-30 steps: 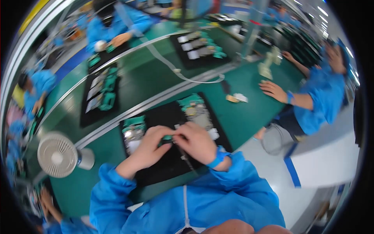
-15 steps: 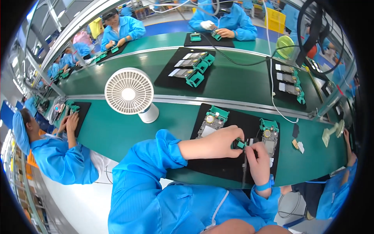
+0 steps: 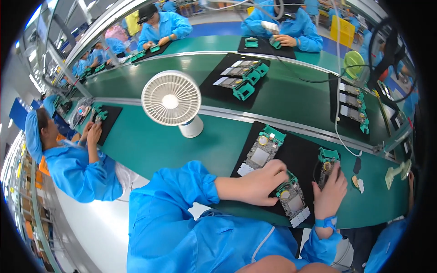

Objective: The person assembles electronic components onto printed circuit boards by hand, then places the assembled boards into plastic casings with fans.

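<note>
Near the mat's front edge, my left hand has its fingers closed on the green-bracketed end of a grey circuit board, which tilts down toward me. My right hand reaches up to a second circuit board at the mat's right side, thumb and fingers at its two sides. That board's green bracket shows beyond the fingertips; its lower end is hidden by the hand. Left of these, a third circuit board with a green bracket lies on the black mat.
A white fan stands on the green bench to the left. Small scraps and a pale green stand are at the right. Beyond a metal rail, more boards lie on a black mat. Co-workers sit at left and across.
My hands were together over a small green part; now they are apart. The left has a board turned toward me, and the right has gone to the right-hand board. The whole view has shifted.
</note>
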### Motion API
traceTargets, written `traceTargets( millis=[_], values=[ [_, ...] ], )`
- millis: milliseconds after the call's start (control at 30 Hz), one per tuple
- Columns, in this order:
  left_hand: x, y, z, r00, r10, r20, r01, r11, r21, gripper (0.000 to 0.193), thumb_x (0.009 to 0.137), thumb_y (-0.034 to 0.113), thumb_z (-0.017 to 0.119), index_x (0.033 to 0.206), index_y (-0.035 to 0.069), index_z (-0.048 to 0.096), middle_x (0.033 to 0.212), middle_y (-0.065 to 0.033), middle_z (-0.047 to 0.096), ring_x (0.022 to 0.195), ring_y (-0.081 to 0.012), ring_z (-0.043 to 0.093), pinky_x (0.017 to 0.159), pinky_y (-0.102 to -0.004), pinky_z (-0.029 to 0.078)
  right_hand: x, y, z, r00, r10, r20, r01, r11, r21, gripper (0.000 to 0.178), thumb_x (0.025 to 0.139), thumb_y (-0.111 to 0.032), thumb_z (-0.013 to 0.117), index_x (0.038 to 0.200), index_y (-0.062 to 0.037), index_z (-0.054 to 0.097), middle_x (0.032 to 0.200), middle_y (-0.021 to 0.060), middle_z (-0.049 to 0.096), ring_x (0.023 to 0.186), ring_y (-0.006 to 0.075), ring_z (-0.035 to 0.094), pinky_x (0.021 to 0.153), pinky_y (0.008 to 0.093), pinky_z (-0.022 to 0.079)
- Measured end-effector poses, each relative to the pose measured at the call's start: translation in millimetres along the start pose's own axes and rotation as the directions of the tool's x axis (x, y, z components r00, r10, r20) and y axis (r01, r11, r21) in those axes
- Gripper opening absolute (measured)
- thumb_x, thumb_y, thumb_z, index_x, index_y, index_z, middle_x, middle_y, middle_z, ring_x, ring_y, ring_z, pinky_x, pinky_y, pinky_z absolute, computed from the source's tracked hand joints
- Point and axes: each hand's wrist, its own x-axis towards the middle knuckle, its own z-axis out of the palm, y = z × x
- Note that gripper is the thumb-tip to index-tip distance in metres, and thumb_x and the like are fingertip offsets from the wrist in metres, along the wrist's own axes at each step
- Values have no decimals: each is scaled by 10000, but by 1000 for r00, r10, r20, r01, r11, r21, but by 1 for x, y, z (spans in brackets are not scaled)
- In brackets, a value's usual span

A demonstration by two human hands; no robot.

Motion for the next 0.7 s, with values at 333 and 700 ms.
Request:
traceTargets(
  millis=[333,700],
  values=[
    [43,-21,-10,917,247,312,-226,969,-104,840,590,168,760,1340,-3,424,1308,-193,461,1227,-383,418,1101,-496,283,-12,47,-12,999,32,12,-32,999,-39,845,743,-183,765,1456,-75,324,1300,194,483,1138,374,485,944,443,405],
    [9,1,14,997,44,70,-42,998,-36,738,653,185,735,1308,18,438,1286,-181,445,1173,-367,429,973,-458,363,-63,-7,-28,970,-210,-120,234,694,681,201,633,-1,721,783,-52,596,790,133,482,703,320,502,567,406,412]
  ],
)
